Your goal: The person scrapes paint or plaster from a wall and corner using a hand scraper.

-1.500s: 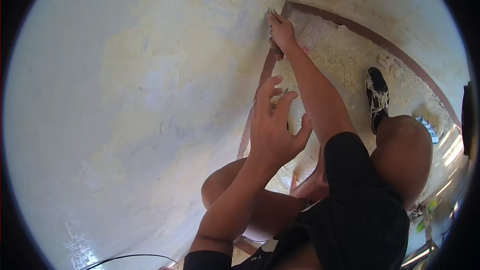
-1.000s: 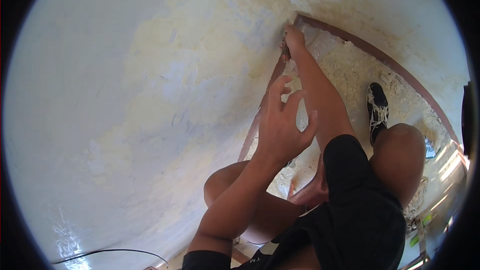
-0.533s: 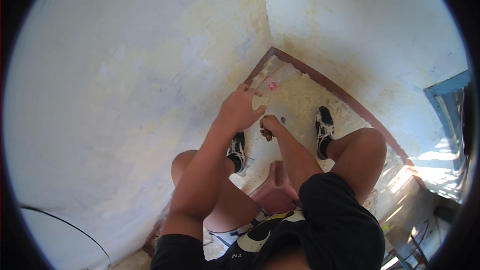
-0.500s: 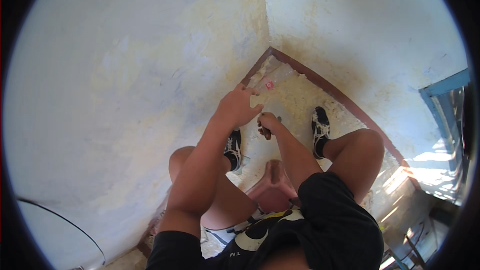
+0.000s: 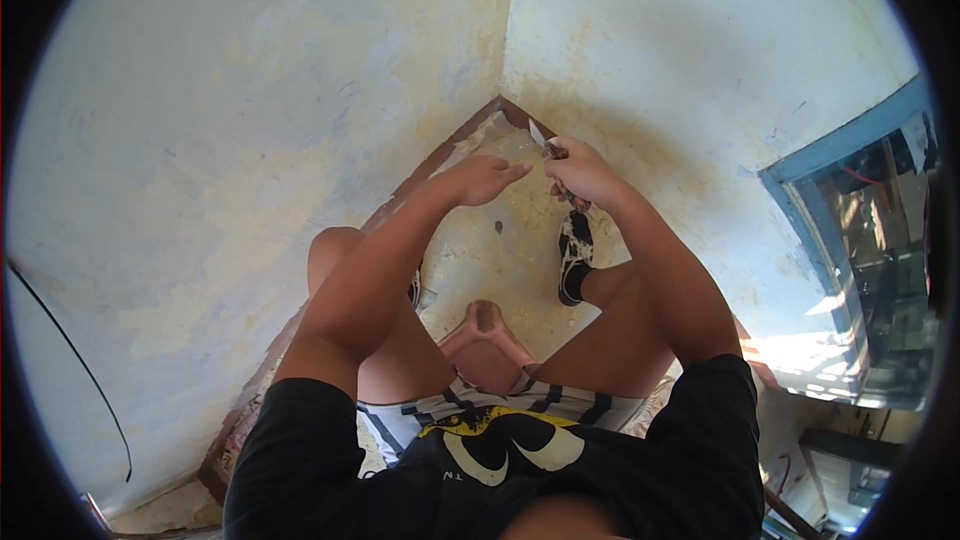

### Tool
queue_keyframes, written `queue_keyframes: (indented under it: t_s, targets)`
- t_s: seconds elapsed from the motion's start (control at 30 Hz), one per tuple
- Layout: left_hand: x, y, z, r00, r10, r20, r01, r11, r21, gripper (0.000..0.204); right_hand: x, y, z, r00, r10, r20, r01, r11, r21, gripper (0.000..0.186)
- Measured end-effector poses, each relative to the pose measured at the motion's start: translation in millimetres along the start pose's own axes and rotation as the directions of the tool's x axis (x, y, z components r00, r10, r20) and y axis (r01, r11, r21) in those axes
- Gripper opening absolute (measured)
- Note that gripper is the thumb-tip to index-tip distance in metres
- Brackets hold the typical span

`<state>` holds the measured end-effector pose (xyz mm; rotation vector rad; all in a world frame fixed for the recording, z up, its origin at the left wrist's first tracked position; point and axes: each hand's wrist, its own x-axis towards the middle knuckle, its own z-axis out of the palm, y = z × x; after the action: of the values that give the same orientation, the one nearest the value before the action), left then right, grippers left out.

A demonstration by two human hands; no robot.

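My right hand [image 5: 580,175] is closed on a scraper [image 5: 552,150] with a pale metal blade and a dark, grimy handle, its blade pointing up and left near the brown skirting [image 5: 467,127] at the corner. My left hand [image 5: 485,177] is just left of it, fingers stretched and apart, above the dusty floor [image 5: 500,260]; I see nothing in it, though its palm is hidden. My black shoe [image 5: 575,258], flecked with pale debris, rests below my right hand.
Two stained, pale walls [image 5: 220,140] meet ahead of me. A pink plastic stool [image 5: 487,350] is beneath me. On the right is a blue window frame [image 5: 840,130] with glass, and below it some dark clutter [image 5: 845,448]. A black cable [image 5: 70,360] hangs along the left wall.
My view has swung right. My right hand with the scraper left the left skirting, dropped lower, and is now raised nearer the right wall. My left hand's fingers have straightened.
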<state>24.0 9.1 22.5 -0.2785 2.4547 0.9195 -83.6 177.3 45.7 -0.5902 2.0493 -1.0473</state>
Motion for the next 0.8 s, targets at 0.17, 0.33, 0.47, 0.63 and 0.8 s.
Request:
queue_keyframes:
  t_s: [0.17, 0.33, 0.47, 0.63, 0.8]
  targets:
    - [0.9, 48.2, 36.1, 0.979, 0.053, -0.194, -0.201, 0.355, -0.913, 0.058, 5.8, 19.7, 19.6, 0.848, -0.482, -0.221, 0.358, 0.828, -0.432, 0.039]
    - [12.6, 28.4, 22.0, 0.956, -0.051, -0.289, -0.275, 0.185, -0.944, 0.045, 2.3, -17.0, 22.8, 0.869, -0.478, -0.125, 0.432, 0.858, -0.279, 0.044]
    - [23.7, 19.0, 8.4, 0.922, -0.167, -0.35, -0.31, 0.225, -0.924, 0.035, 20.8, -24.4, 4.7, 0.841, -0.501, -0.205, 0.391, 0.824, -0.409, 0.053]
    - [31.8, 15.6, -8.7, 0.902, -0.251, -0.35, -0.298, 0.223, -0.928, 0.035, 35.0, -37.7, -11.5, 0.904, -0.405, -0.139, 0.347, 0.883, -0.316, 0.054]
    - [50.1, 12.9, -18.1, 0.881, -0.311, -0.356, -0.363, 0.036, -0.931, 0.034, 52.5, -47.5, -8.0, 0.945, -0.326, 0.014, 0.32, 0.918, -0.236, 0.06]
